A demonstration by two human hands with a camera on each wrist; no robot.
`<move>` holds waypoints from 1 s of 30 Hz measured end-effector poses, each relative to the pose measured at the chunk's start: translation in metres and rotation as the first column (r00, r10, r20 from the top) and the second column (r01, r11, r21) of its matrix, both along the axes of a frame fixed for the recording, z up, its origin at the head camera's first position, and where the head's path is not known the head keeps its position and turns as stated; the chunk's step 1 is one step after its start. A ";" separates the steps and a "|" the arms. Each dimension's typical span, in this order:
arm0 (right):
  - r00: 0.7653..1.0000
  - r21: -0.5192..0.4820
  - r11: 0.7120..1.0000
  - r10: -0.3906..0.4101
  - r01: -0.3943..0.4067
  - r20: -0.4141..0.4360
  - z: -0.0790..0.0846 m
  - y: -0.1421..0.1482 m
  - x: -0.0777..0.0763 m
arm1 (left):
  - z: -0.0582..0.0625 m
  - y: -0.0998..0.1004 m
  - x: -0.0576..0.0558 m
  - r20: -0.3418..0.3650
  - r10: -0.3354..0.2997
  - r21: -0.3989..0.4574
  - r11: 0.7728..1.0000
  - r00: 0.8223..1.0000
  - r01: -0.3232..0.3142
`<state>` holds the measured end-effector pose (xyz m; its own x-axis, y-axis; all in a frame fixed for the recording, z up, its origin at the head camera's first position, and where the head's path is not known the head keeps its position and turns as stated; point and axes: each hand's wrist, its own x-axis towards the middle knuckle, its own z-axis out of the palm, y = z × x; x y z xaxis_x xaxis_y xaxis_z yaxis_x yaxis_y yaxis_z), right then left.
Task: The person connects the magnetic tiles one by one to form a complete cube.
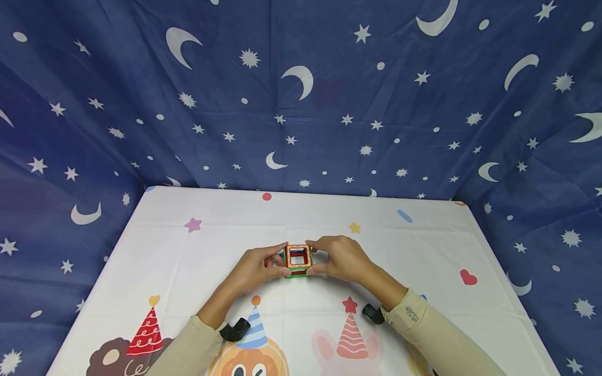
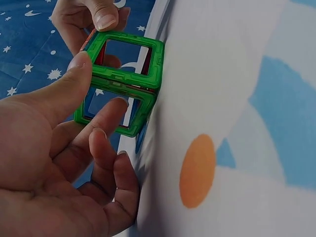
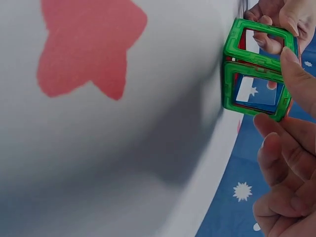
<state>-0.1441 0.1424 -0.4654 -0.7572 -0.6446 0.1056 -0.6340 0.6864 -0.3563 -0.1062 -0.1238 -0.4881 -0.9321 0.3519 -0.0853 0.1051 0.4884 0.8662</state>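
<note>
A small cube of see-through magnetic tiles (image 1: 298, 266) stands near the middle of the table, with an orange square frame on top. Green square tiles (image 2: 123, 77) form the sides seen in the left wrist view, and red and blue ones show through the openings. From the left, my left hand (image 1: 256, 269) holds the cube's edges with thumb and fingers. My right hand (image 1: 340, 257) grips the opposite side, its thumb at the near corner and its index finger at the far one. In the right wrist view the green frames (image 3: 254, 58) meet at a corner edge.
A white tablecloth (image 1: 226, 209) printed with party animals, stars and a heart covers the table. Behind it and at both sides hangs a dark blue curtain (image 1: 324, 146) with moons and stars. Black wrist cameras (image 1: 235, 330) sit on both sleeves.
</note>
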 end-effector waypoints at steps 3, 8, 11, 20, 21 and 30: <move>1.000 -0.011 1.000 0.010 -0.010 0.004 -0.001 0.001 0.000 | 0.000 0.000 0.000 0.002 -0.002 -0.001 1.000 1.000 0.002; 1.000 -0.032 0.999 0.029 -0.028 0.013 -0.001 0.001 0.000 | -0.001 0.000 0.000 0.001 -0.014 -0.005 1.000 1.000 0.014; 0.999 -0.046 0.999 0.031 -0.029 0.042 -0.002 0.001 -0.001 | -0.001 0.000 0.000 -0.014 -0.023 -0.018 1.000 1.000 0.022; 0.962 -0.118 0.993 0.015 0.018 0.274 -0.006 0.006 -0.005 | -0.001 -0.002 -0.001 -0.020 -0.049 -0.036 0.998 0.999 0.048; 0.961 -0.121 0.993 0.016 0.019 0.277 -0.008 0.006 -0.005 | -0.002 -0.002 -0.001 -0.019 -0.047 -0.033 0.998 0.999 0.047; 0.974 -0.121 0.993 0.023 0.004 0.225 -0.012 0.005 -0.005 | -0.002 0.000 0.000 -0.033 -0.043 -0.014 0.999 0.999 0.043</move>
<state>-0.1493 0.1476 -0.4769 -0.7643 -0.6447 0.0095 -0.5340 0.6246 -0.5698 -0.1064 -0.1241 -0.4901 -0.9187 0.3906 -0.0592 0.1549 0.4940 0.8556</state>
